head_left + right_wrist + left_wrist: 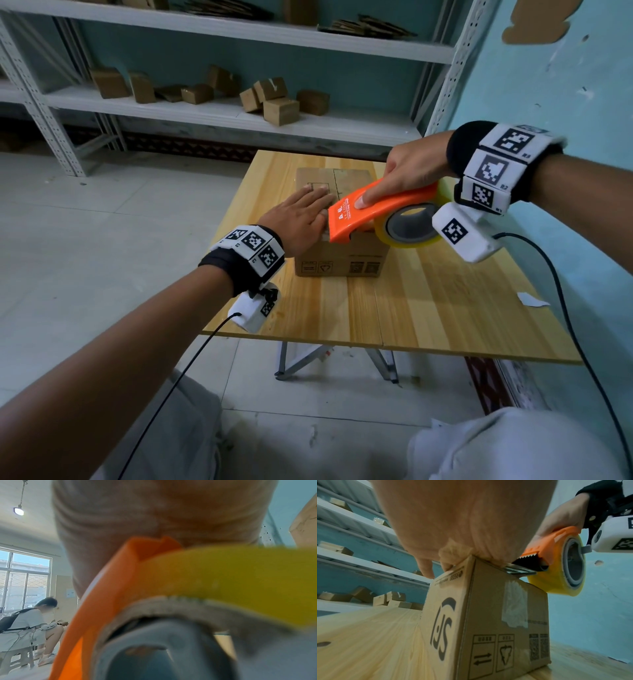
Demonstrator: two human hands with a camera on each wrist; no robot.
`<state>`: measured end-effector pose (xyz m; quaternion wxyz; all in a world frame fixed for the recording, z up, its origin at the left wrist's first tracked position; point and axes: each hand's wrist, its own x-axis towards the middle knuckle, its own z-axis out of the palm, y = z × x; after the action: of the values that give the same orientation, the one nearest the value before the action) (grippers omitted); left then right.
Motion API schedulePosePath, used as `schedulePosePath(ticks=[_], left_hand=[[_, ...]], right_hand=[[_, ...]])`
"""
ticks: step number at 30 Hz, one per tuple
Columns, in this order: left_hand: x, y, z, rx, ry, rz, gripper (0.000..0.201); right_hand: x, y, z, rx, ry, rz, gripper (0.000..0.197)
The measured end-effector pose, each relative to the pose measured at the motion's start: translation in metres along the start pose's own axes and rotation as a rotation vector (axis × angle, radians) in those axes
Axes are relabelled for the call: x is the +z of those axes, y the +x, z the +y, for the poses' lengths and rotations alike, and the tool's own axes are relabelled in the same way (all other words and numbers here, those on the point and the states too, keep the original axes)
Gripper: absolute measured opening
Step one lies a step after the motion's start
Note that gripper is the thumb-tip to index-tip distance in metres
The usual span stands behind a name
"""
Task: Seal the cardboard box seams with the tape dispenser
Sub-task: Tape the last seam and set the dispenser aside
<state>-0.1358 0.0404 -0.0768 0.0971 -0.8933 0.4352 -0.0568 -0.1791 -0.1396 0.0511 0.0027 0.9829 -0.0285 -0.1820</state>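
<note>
A brown cardboard box (342, 260) (488, 622) stands on the wooden table (411, 308). My left hand (301, 212) (462, 520) lies flat on the box's top, fingers straight, pressing the left flap. My right hand (407, 174) (563, 515) grips the orange tape dispenser (376, 209) (554, 545) (106, 601) from above, thumb along its side. The dispenser holds a yellowish tape roll (407, 229) (563, 580) (231, 572). Its toothed front edge rests at the box's near top edge by the centre seam. A strip of clear tape (515, 604) shows on the box's front face.
White metal shelving (222, 113) behind the table holds several small cardboard boxes (281, 109). A teal wall (565, 85) runs along the right. A paper scrap (532, 299) lies near the table's right edge. Cables hang from both wrist cameras. A person (29, 622) sits far off.
</note>
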Motion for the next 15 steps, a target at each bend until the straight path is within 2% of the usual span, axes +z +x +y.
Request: schedulePosePath(ticks=[13,15], left_hand=[[-0.0012,-0.0020,0.0009,0.006,-0.016,-0.002,0.051],[0.0012,-0.0002,-0.0006,-0.010,-0.078,-0.010,0.053]], right_hand=[[0.0018,-0.0015,0.0032,-0.005,-0.028,-0.004,0.060],[0.0019,-0.0012,0.0042,-0.007,-0.032,-0.006,0.060]])
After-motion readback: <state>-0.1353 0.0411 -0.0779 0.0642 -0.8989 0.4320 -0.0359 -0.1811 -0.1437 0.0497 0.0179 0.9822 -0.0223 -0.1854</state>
